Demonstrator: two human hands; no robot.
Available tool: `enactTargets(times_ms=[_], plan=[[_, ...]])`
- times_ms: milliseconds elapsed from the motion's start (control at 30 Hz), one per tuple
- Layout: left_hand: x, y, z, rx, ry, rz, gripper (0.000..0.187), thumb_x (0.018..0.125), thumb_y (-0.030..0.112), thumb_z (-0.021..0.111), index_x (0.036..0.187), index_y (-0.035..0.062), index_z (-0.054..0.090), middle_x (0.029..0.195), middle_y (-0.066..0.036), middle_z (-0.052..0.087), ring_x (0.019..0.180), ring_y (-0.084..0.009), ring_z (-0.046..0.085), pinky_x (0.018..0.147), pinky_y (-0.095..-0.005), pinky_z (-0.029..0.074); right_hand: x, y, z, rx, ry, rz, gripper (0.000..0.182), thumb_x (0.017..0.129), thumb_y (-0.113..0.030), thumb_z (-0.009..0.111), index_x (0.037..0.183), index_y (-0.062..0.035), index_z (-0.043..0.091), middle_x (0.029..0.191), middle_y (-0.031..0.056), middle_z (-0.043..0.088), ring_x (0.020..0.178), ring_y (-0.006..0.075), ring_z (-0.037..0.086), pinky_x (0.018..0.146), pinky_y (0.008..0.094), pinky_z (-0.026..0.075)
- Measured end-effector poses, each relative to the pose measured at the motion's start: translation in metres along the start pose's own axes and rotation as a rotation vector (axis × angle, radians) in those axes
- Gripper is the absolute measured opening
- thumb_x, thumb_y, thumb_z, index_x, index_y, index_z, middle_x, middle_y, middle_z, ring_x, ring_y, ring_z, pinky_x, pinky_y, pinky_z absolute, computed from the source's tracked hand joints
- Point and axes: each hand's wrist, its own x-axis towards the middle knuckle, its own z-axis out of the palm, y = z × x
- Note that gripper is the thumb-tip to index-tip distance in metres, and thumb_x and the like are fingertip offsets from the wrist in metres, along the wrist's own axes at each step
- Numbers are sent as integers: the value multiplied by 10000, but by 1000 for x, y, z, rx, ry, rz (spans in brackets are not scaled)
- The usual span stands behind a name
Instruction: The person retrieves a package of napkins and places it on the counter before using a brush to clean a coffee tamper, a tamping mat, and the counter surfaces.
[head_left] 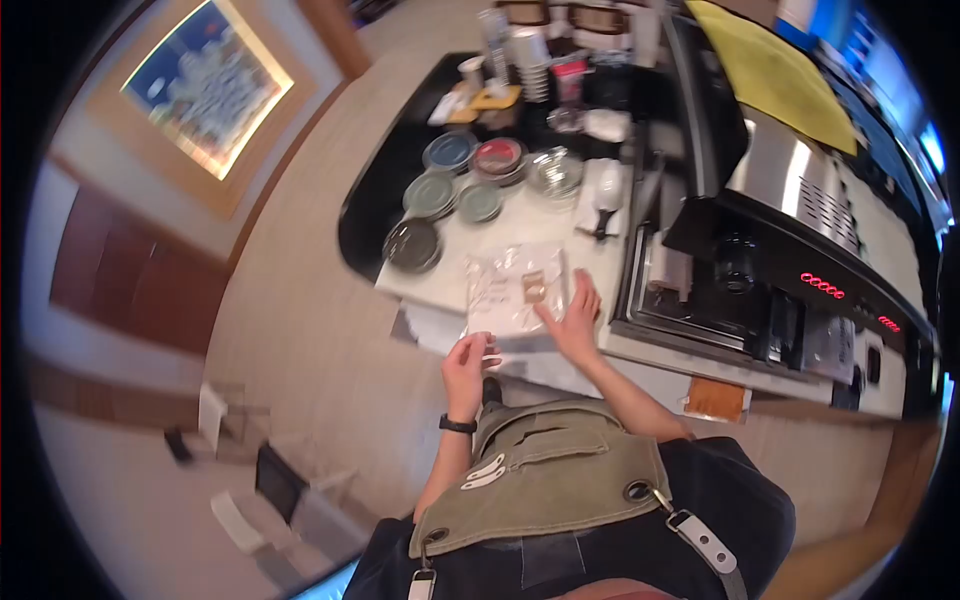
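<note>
A clear plastic package (500, 285) with white contents, printed marks and a brown label lies on the pale counter in front of me. My left hand (466, 372) is at its near left corner, fingers curled in and closed on what looks like the plastic edge. Against the package's right side rests my right hand (574, 325), fingers spread, the thumb reaching over the plastic. Behind the package are a dark round lidded container (413, 245), a green-lidded bowl (430, 193) and a smaller green lid (480, 203).
An espresso machine (790, 240) with red lights stands at the right, a yellow cloth (775, 70) on top. Farther back are blue (450, 151) and red (498, 156) lids, clear glass bowls (554, 172) and stacked cups (533, 75). Chairs (235, 520) stand at lower left.
</note>
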Motion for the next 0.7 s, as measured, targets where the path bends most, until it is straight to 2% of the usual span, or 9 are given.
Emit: enactTargets(times_ms=[33,100,167,267,300,367,433,600,700], plan=[[18,0,10,113,-73,88,269,1050,201,647,1157,-38,709,1130,-115,729,931,-203,723,784,-320,615,6,-9,-15,64,17,-29,760,917,-413,792,1443,31,470,1201,196,690,1131,287,646,1044,417,484],[43,9,30,228,-175,225,203,1009,132,686,1104,-32,759,1123,-133,746,980,-221,717,840,-331,586,9,-21,-32,749,-453,280,511,993,-362,725,1323,5,591,1210,151,680,1085,256,658,978,386,518],[69,11,37,352,-300,413,178,989,109,703,1086,-22,773,1117,-146,751,1009,-235,717,869,-345,573,12,-40,-36,1303,-625,594,340,1046,-292,668,1223,-2,652,1105,70,703,978,148,660,890,304,529],[98,32,42,395,-469,551,160,947,58,714,1070,-24,777,1085,-164,757,1002,-276,727,893,-353,562,12,-67,-24,1338,-403,650,272,1069,-241,636,1205,-6,661,1038,24,707,925,94,650,843,265,529],[107,38,42,404,-529,564,160,941,52,717,1067,-26,775,1075,-164,760,995,-280,730,893,-352,562,16,-75,-26,1344,-353,691,274,1069,-234,637,1210,0,659,1037,36,712,932,108,655,855,281,535],[125,40,39,355,-624,506,159,948,55,717,1064,-39,769,1068,-161,762,982,-269,731,885,-352,564,20,-83,-26,1329,-292,732,233,1073,-206,628,1186,-6,667,1033,19,702,950,105,657,872,280,536],[137,42,39,309,-741,425,161,955,59,714,1065,-46,767,1070,-162,762,981,-264,730,880,-353,565,22,-89,-27,1259,-254,727,252,1076,-203,620,1208,8,657,1056,44,715,962,115,664,884,290,541],[147,47,41,208,-933,289,148,979,69,715,1062,-42,769,1123,-126,740,963,-186,713,791,-293,591,14,-118,-38,1089,-69,756,239,1081,-188,606,1200,11,661,1087,54,719,1001,125,665,902,290,537],[146,51,43,148,-968,2,126,956,41,738,1054,-38,756,1114,-122,737,951,-176,714,744,-287,605,5,-133,-42,974,9,781,253,1084,-193,599,1208,20,656,1098,65,724,1049,140,676,931,302,542]])
